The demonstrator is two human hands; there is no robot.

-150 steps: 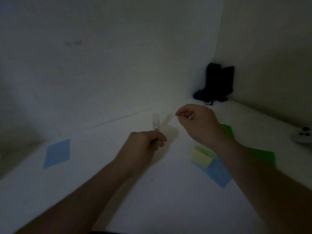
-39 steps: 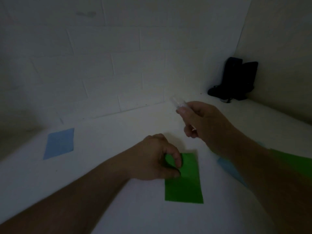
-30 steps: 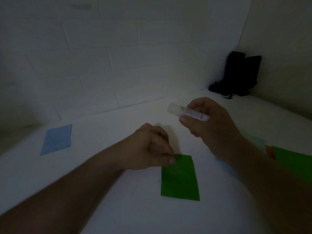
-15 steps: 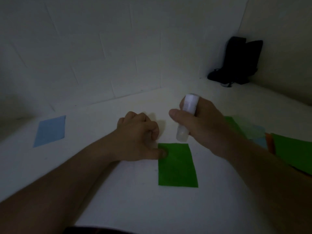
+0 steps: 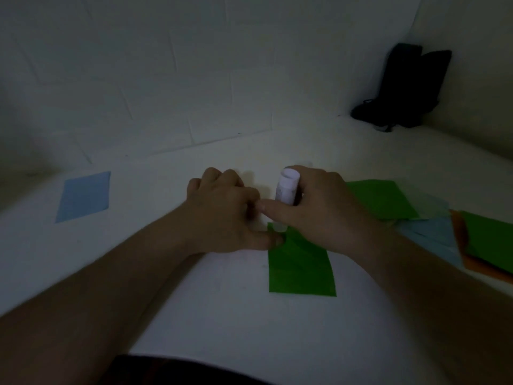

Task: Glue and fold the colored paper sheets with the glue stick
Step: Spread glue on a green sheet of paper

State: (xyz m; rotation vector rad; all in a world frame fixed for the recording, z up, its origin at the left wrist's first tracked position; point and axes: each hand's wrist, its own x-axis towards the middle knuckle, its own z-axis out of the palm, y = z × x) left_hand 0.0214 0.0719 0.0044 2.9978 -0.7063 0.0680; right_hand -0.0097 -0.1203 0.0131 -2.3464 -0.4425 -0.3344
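Note:
A small green paper sheet (image 5: 301,269) lies flat on the white table in front of me. My left hand (image 5: 224,218) is curled, its thumb pressing down the sheet's far left corner. My right hand (image 5: 319,209) grips a white glue stick (image 5: 286,190), held nearly upright with its lower tip touching the sheet's far edge beside my left thumb. The sheet's far right corner is hidden under my right hand.
A blue sheet (image 5: 84,197) lies alone at the left. At the right a loose pile holds green (image 5: 380,200), light blue (image 5: 433,234) and orange (image 5: 483,266) sheets. A black object (image 5: 405,90) stands in the far corner against the wall.
My right hand turned the glue stick from sideways to upright and lowered its tip onto the green sheet's far edge. My left hand has kept holding the sheet's corner.

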